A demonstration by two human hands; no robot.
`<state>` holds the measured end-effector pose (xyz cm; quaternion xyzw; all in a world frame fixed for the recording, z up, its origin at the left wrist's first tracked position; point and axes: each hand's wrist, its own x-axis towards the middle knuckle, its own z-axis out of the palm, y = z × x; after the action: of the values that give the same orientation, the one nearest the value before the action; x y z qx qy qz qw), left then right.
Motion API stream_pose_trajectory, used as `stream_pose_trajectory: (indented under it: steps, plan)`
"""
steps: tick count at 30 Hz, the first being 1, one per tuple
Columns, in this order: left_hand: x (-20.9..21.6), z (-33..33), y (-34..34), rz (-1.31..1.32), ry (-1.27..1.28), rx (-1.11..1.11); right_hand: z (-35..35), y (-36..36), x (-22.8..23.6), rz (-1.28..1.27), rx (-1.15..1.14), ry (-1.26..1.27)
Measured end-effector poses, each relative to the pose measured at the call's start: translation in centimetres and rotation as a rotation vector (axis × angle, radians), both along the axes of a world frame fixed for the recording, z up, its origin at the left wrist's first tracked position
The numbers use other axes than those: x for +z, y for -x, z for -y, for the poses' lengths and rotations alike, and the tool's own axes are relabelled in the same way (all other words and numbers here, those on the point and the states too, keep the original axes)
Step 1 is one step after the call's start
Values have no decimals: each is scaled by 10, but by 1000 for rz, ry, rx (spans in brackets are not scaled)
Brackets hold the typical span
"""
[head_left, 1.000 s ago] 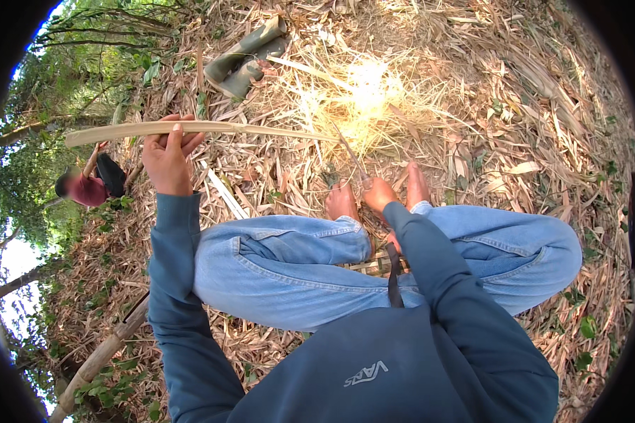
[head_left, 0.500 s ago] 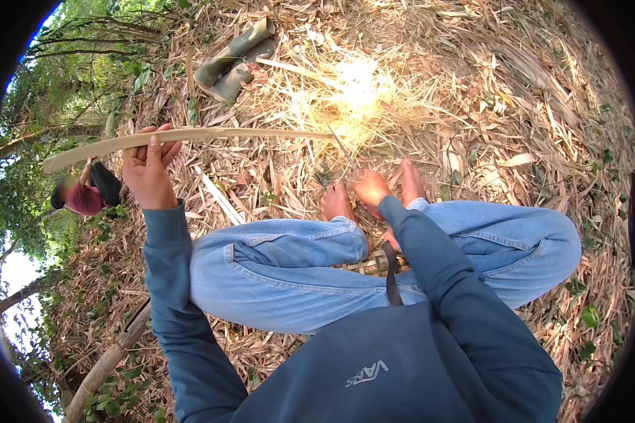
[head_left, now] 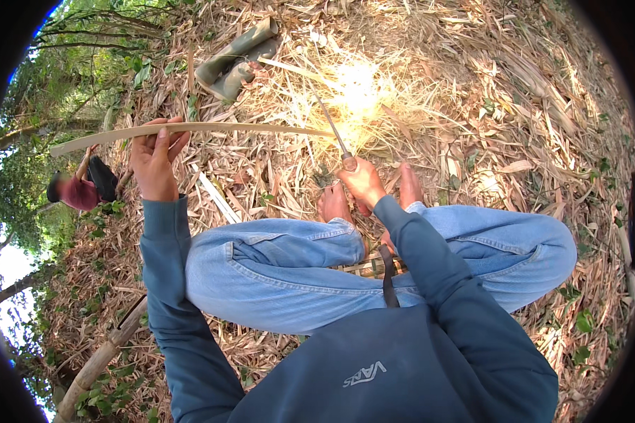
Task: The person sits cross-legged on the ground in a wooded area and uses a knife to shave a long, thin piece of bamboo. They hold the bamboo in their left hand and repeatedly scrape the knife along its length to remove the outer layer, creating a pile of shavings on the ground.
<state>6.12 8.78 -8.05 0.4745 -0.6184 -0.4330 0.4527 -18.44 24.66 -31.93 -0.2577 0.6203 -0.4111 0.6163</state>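
Note:
My left hand [head_left: 155, 166] is raised at the left, its thumb and fingers closed on a long, pale, slightly curved bamboo strip [head_left: 247, 127]. The strip reaches from left of that hand across to the middle of the view. In front of my feet, my right hand [head_left: 364, 183] grips the wooden handle of a knife [head_left: 334, 129]. Its thin blade points away and a little to the left, crossing the strip's right end. Whether blade and strip touch I cannot tell.
Pale shavings [head_left: 363, 92] lie sunlit beyond my hands. Rubber boots [head_left: 236, 63] lie farther off. My bare feet [head_left: 410, 186] and jeans [head_left: 275, 271] are close by. A white strip [head_left: 217, 196] lies on the leaf litter, a pole [head_left: 106, 359] at lower left. Another person [head_left: 80, 192] is at far left.
The knife blade has swung up, away from me, and shows more of its length. The bamboo strip and my left hand have shifted slightly right, with the strip's left end raised.

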Motion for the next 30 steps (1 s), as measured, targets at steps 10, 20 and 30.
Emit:
stream_pose_trajectory:
  steps: [10, 20, 30]
  plan:
    - [-4, -5, -1, 10, -2, -8, -8, -26, 22, -355, 140, 289]
    - [-4, -6, 5, 28, 25, -61, -14, -27, -4, -358, 159, 190]
    - [-5, -4, 6, 11, -32, 16, -19, -6, -35, -495, 239, -1]
